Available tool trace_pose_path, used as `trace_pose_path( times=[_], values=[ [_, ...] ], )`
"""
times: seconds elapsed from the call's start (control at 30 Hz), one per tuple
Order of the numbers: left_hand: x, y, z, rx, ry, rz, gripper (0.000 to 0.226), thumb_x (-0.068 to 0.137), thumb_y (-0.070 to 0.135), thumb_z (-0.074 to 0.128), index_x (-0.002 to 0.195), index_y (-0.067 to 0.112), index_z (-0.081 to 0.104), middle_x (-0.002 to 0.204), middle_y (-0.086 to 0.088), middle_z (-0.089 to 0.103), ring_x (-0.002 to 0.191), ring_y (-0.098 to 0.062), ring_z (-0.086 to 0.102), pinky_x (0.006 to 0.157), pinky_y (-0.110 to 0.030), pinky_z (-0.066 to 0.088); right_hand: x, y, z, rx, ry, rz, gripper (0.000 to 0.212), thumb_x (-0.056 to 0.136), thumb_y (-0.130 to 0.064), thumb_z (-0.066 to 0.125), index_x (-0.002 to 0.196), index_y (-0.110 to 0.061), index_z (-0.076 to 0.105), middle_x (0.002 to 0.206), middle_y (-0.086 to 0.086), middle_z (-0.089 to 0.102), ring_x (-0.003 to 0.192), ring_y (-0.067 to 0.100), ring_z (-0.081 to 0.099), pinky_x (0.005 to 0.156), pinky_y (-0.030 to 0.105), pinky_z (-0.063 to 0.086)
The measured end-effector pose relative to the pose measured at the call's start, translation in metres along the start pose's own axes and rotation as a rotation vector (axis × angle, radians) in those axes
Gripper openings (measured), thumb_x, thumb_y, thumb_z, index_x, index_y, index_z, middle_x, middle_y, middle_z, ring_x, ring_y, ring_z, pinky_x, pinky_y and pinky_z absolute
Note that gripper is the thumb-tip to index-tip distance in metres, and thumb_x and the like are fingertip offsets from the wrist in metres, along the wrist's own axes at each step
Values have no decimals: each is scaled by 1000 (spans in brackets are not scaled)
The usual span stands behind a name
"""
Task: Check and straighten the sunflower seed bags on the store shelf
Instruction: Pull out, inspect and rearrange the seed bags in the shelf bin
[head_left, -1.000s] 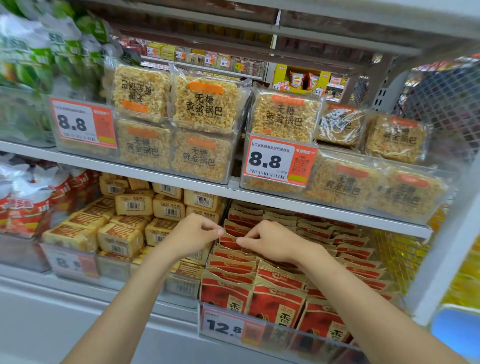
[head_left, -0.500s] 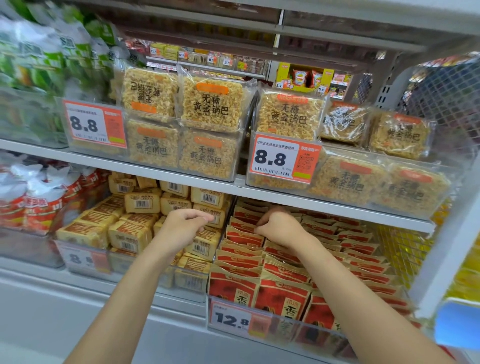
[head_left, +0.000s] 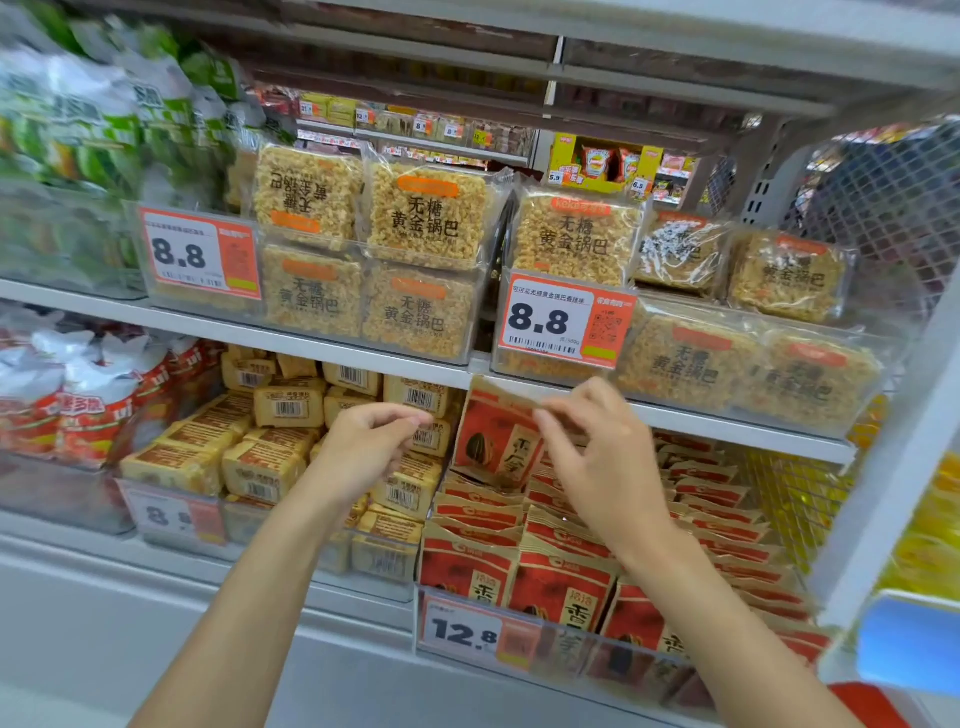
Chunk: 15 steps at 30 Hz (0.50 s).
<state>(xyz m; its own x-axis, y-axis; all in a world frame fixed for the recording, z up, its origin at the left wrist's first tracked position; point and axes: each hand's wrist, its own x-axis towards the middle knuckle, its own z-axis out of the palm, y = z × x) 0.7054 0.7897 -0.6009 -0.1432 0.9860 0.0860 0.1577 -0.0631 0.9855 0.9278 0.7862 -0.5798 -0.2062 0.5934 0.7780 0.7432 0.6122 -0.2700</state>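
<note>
Evidently one bag (head_left: 493, 441) is held above the rows (head_left: 566, 525) at lower centre, probably so its front can be checked; the right hand (head_left: 608, 467) pinches its top edge. The left hand (head_left: 363, 447) hovers just left, fingers (head_left: 415, 418) curled on nothing I can see. Blur smears the grip, and the price tag (head_left: 462, 631) partly hides the front bags.

Both forearms reach forward. The left hand (head_left: 369, 449) curls, fingertips near thumb, empty. The right hand (head_left: 597, 457) pinches the top corner of a red sunflower seed bag (head_left: 493, 441).
</note>
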Motion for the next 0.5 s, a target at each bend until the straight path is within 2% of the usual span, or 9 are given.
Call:
trace_pose_path(
  times=[0.07,0.1,0.2,0.33,0.43,0.5],
  values=[
    [-6,12,3,-45,-11,97,22,101,19,53,105,25,74,96,0,71,87,-14,65,76,-21,56,7,-10,-16,72,188,-10,6,92,-12,64,94,-8,68,89,-4,52,82,8,50,74,17,42],
    [-10,20,6,-77,-25,141,23,101,20,51,107,25,73,103,0,72,95,-13,67,82,-23,57,11,-14,-23,139,228,27,6,94,-12,60,92,-9,64,91,-3,52,83,7,50,73,19,43],
    [-25,40,16,-144,-123,244,29,105,24,43,116,22,70,111,1,73,106,-11,67,91,-26,55,25,-26,-38,402,215,195,15,101,-17,49,87,-19,52,77,-8,51,67,3,50,58,21,42],
    [-41,54,27,-146,-255,281,31,103,38,40,110,33,69,105,6,76,100,-8,70,89,-23,54,28,-31,-44,460,187,252,16,102,-20,49,86,-19,53,75,-2,56,63,4,53,56,23,43],
    [-45,53,31,-60,-235,215,44,87,56,49,113,26,68,100,3,76,91,-14,73,91,-40,56,13,-34,-39,562,122,347,11,101,-20,52,90,-19,55,78,6,65,67,12,64,55,27,49],
    [-46,49,33,3,-217,200,42,93,51,49,102,16,69,93,-4,77,83,-21,73,87,-45,55,1,-36,-34,728,81,495,5,99,-23,53,99,-19,56,76,3,72,68,10,69,54,21,51]
  ],
)
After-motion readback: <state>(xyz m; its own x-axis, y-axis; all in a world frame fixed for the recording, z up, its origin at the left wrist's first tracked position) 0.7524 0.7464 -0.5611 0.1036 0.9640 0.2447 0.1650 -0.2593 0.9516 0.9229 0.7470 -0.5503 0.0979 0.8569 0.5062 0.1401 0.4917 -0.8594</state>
